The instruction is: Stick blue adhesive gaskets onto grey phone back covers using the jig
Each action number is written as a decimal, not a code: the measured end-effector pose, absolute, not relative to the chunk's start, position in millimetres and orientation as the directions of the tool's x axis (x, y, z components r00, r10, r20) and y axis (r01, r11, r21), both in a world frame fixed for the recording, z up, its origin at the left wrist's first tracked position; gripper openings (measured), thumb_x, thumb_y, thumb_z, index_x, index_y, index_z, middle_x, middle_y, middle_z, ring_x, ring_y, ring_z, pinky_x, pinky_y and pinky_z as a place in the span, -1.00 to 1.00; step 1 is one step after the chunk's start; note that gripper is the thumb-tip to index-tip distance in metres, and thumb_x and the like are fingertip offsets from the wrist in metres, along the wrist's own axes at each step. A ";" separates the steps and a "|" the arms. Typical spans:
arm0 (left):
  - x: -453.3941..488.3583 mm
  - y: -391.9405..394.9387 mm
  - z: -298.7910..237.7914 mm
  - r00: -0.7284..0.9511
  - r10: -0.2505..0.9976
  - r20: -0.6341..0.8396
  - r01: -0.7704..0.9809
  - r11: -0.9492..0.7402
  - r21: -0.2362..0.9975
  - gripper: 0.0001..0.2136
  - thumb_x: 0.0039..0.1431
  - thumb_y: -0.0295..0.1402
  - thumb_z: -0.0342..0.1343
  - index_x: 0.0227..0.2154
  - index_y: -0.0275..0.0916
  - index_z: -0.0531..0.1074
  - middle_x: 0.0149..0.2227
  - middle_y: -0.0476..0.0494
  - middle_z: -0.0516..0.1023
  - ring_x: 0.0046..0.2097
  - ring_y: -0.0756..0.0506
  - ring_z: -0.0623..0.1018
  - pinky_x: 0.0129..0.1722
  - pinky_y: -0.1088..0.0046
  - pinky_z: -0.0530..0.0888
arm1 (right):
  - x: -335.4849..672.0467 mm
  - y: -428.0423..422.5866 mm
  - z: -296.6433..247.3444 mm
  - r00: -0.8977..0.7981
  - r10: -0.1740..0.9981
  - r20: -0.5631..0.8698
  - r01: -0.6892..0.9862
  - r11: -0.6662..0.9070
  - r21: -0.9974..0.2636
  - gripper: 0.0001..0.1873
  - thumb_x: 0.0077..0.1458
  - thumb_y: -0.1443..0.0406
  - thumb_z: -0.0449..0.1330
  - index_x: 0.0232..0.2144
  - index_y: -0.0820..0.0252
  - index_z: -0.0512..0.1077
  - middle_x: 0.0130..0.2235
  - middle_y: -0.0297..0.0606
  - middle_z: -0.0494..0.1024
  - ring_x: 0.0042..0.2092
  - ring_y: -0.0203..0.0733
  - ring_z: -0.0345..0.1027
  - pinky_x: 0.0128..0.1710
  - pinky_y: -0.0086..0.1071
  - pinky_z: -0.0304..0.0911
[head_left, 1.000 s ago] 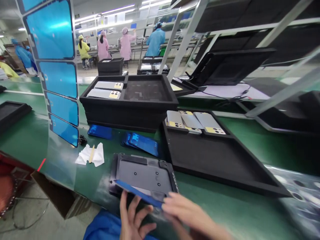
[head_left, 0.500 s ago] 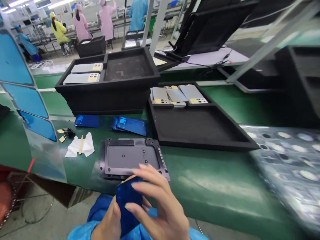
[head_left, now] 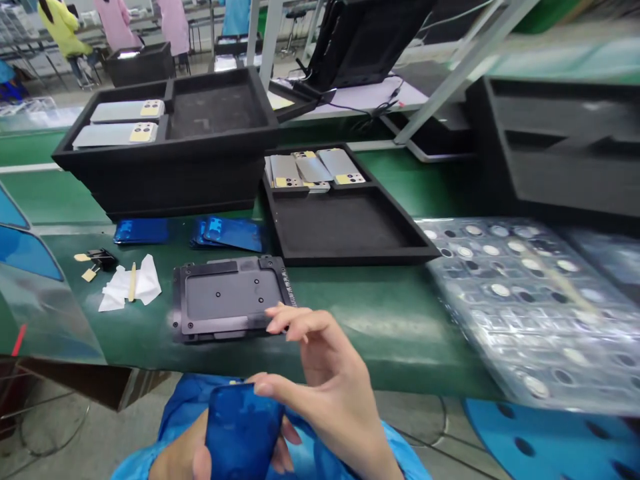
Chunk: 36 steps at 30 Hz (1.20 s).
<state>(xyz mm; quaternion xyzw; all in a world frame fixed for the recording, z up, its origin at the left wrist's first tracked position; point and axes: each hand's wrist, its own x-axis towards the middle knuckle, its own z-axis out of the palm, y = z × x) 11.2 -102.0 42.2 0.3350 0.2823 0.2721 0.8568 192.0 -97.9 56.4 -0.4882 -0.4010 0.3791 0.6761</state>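
Observation:
My left hand (head_left: 183, 443) grips a blue, film-covered phone back panel (head_left: 243, 430) low over my lap, thumb on its left edge and fingertips showing past its right edge. My right hand (head_left: 336, 380) is open beside it, its thumb at the panel's upper right corner and its other fingers raised and apart. Those raised fingertips are near the right end of a dark metal fixture plate (head_left: 233, 293) on the green bench. Behind the plate lie several overlapping blue panels (head_left: 233, 233) and another blue stack (head_left: 141, 231).
Stacked black trays (head_left: 175, 177) hold silver panels at the back left. A lower black tray (head_left: 340, 220) holds more silver panels. Clear plastic blister trays (head_left: 505, 313) cover the right side. White tissue (head_left: 149, 280) and a black binder clip (head_left: 103, 259) lie left. People (head_left: 65, 33) are in the background.
The view has swung right and down. My right fingers have lifted off the panel's face and spread, leaving the thumb at its corner. My left hand keeps hold of the panel.

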 end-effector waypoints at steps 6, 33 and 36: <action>-0.1 -84.0 75.9 0.551 0.749 -0.367 -0.537 0.655 0.532 -0.25 0.09 0.35 -0.01 -0.11 -0.28 0.62 -0.17 -0.25 0.69 -0.18 -0.21 0.67 -0.13 0.28 0.61 | 197.2 -108.0 47.0 0.354 0.934 0.052 -0.112 0.098 -0.989 -0.94 0.21 0.27 0.30 -0.33 0.00 0.48 -0.38 -0.47 0.56 -0.29 -0.35 0.48 -0.22 -0.55 0.37; -1.1 -35.9 83.0 0.235 0.707 -0.667 -0.515 0.673 0.531 -0.18 0.33 0.20 -0.41 -0.17 -0.37 0.62 -0.36 -0.29 0.66 -0.41 -0.20 0.66 -0.44 0.25 0.63 | 141.6 -119.4 8.9 -0.192 0.953 -0.233 -0.204 -0.271 -0.941 -0.44 0.24 -0.09 0.14 -0.47 0.21 0.62 -0.39 -0.12 0.71 -0.33 -0.14 0.57 -0.25 -0.35 0.44; -1.9 -38.5 80.5 0.173 0.776 -0.607 -0.537 0.591 0.602 -0.27 0.32 0.20 -0.28 -0.11 -0.32 0.62 -0.23 -0.29 0.69 -0.29 -0.20 0.69 -0.30 0.25 0.67 | 140.9 -128.3 6.7 -0.099 0.968 -0.232 -0.185 -0.247 -0.951 -0.51 0.30 -0.05 0.11 -0.35 0.19 0.62 -0.35 -0.16 0.70 -0.29 -0.14 0.59 -0.21 -0.34 0.48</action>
